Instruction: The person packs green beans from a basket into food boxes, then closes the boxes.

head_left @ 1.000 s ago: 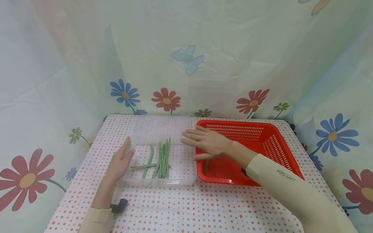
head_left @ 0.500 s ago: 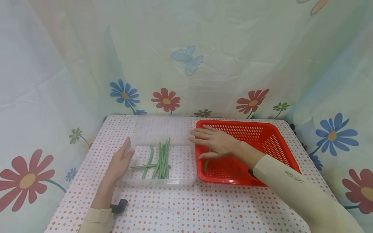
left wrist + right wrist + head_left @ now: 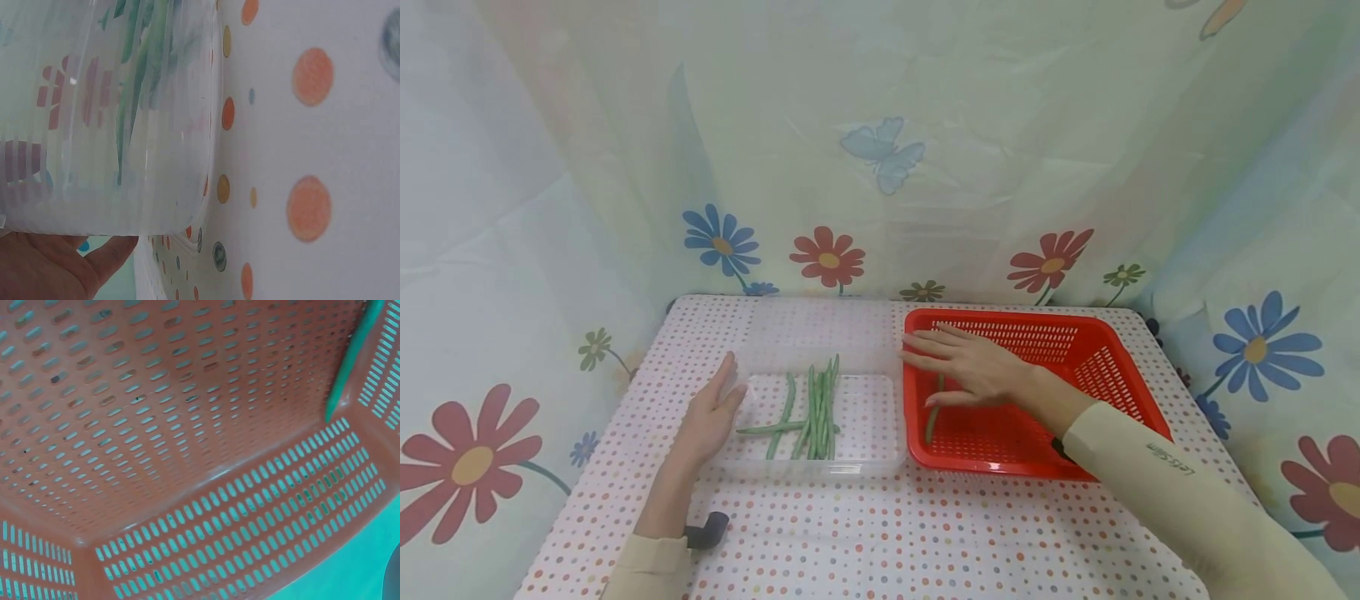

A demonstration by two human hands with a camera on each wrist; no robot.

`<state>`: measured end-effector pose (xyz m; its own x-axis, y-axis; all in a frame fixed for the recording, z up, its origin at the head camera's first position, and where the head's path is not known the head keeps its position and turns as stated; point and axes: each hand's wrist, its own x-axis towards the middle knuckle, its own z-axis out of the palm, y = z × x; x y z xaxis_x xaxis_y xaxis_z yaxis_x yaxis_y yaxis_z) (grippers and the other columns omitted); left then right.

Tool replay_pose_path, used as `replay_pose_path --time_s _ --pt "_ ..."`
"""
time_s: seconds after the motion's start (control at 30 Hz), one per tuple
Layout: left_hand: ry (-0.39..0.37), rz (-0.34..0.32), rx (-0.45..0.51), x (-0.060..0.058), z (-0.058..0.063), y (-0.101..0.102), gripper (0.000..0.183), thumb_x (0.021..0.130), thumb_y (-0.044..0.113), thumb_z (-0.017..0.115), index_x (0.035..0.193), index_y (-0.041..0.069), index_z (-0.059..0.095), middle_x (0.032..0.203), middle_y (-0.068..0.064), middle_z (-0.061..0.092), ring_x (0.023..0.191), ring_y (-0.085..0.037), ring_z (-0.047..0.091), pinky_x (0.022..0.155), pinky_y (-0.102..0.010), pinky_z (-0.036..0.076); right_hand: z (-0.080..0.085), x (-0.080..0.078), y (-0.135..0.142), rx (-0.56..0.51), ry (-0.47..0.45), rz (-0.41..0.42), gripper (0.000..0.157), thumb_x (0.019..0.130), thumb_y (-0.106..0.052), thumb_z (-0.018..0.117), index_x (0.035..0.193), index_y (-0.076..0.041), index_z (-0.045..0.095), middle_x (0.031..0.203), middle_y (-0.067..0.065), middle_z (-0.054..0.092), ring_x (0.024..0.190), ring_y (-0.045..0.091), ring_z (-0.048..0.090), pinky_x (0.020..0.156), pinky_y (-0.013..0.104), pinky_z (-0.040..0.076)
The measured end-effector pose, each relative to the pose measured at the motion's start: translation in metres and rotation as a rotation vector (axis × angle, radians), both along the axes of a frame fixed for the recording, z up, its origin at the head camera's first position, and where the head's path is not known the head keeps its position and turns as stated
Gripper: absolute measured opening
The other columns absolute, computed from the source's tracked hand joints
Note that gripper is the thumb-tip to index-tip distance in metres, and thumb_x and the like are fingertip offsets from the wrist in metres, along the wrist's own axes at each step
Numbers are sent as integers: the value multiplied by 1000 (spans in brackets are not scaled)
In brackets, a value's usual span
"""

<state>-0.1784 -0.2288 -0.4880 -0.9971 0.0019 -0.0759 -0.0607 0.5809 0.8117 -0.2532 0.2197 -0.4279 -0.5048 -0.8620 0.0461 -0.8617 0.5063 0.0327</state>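
Note:
My left hand rests against the left side of a clear plastic container, fingers straight. In the left wrist view, that hand's fingers touch the container's ribbed wall. Several green beans lie inside, most in a bundle, with one crossing beneath. Over the left part of a red perforated basket, my right hand is spread with straight fingers and holds nothing. A single green bean lies by the basket's left wall, partly under this hand; the right wrist view shows the bean in a corner.
The container's clear lid lies folded back behind it. A dotted cloth covers the table. Flower-printed curtains stand close behind and at both sides.
My right hand has moved right, from above the container's edge to over the basket, uncovering more of the bean there. The left hand and the container have stayed put.

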Motion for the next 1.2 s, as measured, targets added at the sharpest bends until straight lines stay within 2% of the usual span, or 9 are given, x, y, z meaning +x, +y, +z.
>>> replay_pose_path --time_s 0.2,0.43,0.73,1.0,1.2 --pt "-2 8 -4 0 0 1 65 112 40 39 168 35 6 176 -4 14 163 -34 12 132 -60 12 -2 0 5 3 2 -16 83 98 -66 56 166 -29 28 173 2 29 159 27 29 130 55 28" --pt "-11 16 -6 0 0 1 65 112 42 39 168 35 6 176 -4 14 163 -34 12 131 -61 11 -4 1 9 -1 -13 -34 84 96 -61 64 165 -25 32 172 3 30 158 29 30 128 55 33" --pt "-17 19 -1 1 1 2 66 111 47 39 168 35 7 176 -3 14 163 -33 12 131 -61 11 -3 1 17 4 -63 -74 87 94 -57 70 166 -30 30 172 1 30 158 29 30 127 54 34" --pt "-17 21 1 1 0 2 64 112 43 39 166 42 5 176 -3 14 163 -33 12 132 -61 11 -5 0 23 18 -57 -71 86 94 -66 63 165 -31 31 171 2 33 156 31 34 122 56 42" --pt "-19 22 -1 0 0 1 65 112 41 40 167 39 5 176 -3 14 163 -33 12 132 -61 11 -9 1 26 54 -80 -48 83 93 -60 69 163 -28 38 169 3 37 156 30 35 121 56 43"
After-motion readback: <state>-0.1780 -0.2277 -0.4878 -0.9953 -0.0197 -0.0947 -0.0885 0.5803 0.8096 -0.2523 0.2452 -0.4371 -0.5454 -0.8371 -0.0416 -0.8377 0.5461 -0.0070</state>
